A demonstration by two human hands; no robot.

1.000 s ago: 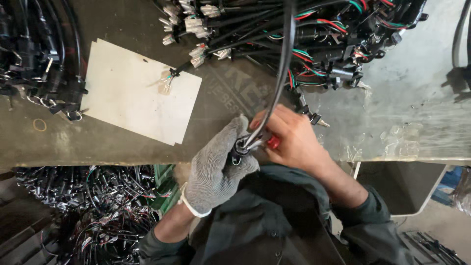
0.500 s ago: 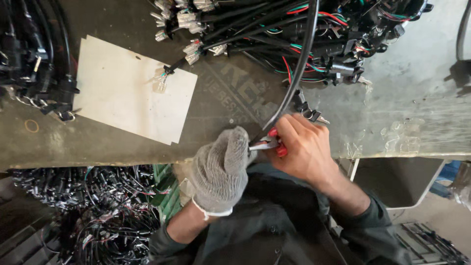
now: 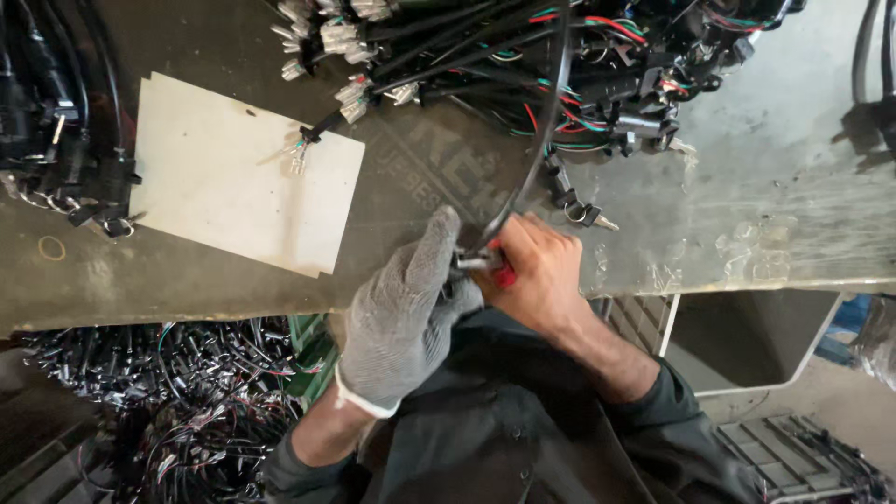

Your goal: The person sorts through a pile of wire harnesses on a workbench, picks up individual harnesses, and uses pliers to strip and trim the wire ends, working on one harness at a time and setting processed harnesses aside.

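Hands [image 3: 467, 280] shifted rightward, cable [image 3: 532, 159] between

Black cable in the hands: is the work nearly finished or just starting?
Done, it seems: a heap of wired cables lies on the bench. In hand: the gloved left hand steadies one black cable while the bare right hand works a red-handled tool on it. Left: hard to tell; more cables fill bins below.

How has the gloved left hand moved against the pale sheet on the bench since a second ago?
Yes. The gloved left hand has turned palm-down, its fingers now reaching up over the bench edge, level with the pale sheet's lower corner; sideways it has barely shifted.
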